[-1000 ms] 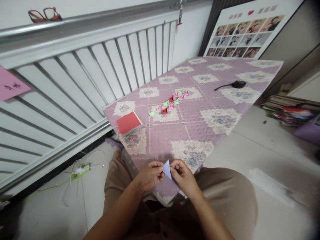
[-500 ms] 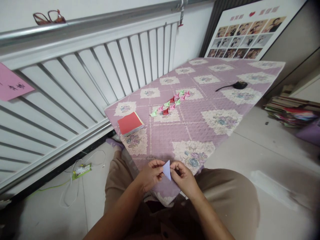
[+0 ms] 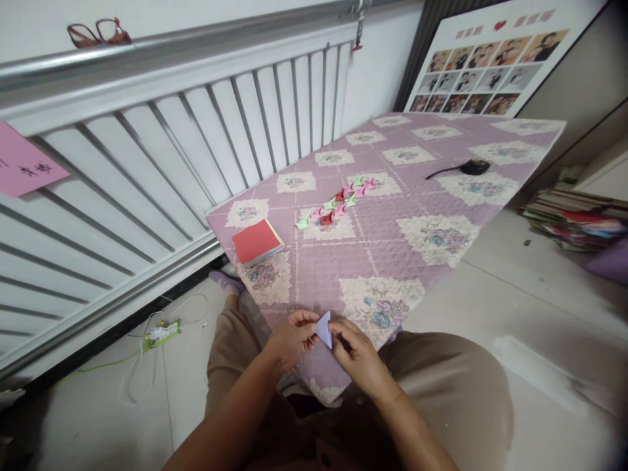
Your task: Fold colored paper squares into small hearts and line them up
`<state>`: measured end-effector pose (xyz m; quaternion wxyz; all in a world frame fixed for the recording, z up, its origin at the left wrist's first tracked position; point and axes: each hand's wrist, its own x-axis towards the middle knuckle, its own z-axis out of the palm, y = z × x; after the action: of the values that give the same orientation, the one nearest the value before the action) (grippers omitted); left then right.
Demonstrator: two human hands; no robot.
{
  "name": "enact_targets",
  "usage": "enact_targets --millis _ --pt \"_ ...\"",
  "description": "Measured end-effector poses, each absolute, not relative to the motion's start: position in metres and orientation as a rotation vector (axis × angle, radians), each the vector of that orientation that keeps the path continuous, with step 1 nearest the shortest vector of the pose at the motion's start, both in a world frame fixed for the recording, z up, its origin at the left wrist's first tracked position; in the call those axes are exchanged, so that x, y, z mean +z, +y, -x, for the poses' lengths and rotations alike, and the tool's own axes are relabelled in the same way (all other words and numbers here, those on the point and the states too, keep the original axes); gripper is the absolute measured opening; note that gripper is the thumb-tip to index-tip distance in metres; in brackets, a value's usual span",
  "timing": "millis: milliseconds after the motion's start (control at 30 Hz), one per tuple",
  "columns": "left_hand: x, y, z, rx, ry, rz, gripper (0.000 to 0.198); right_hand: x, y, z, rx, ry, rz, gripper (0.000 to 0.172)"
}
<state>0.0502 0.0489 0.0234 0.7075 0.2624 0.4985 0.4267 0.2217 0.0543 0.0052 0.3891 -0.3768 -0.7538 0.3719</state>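
Note:
A small lavender paper (image 3: pixel 324 330), folded into a triangle, is held over the near corner of the table. My left hand (image 3: pixel 294 338) pinches its left point between thumb and fingers. On the other side, my right hand (image 3: pixel 356 356) has its fingertips at the paper's right edge, thumb and index curled close; whether they grip it firmly is hard to see. Farther up the cloth lie several folded paper pieces (image 3: pixel 328 217) in green, pink and red, set in two slanting rows. A stack of coloured paper (image 3: pixel 258 242) with a red sheet on top rests at the left edge.
The table wears a purple floral tablecloth (image 3: pixel 324 275). A black object with a thin handle (image 3: pixel 475 167) lies toward its far right. A white radiator (image 3: pixel 161 163) borders the left side. On the floor are a power strip (image 3: pixel 163 333) with cables and stacked papers (image 3: pixel 572 216).
The lavender paper has turned slightly and shifted a little left. My right hand's fingers have moved up along its right edge. The view has shifted slightly.

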Motion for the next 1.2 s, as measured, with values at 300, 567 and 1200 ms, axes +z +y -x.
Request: enact_targets --millis 300,567,1200 --pt "0.017 0.052 -0.042 0.879 1.170 -1.089 0.035 0.003 0.055 -0.224 0.935 -1.986 0.947 0.008" --pt "0.039 0.057 -0.032 0.719 1.180 -1.541 0.027 0.004 0.055 -0.223 0.914 -2.042 0.946 0.011" --pt "0.014 0.053 -0.060 0.973 1.277 -1.221 0.020 0.000 0.057 -0.217 1.277 -1.558 1.196 0.027"
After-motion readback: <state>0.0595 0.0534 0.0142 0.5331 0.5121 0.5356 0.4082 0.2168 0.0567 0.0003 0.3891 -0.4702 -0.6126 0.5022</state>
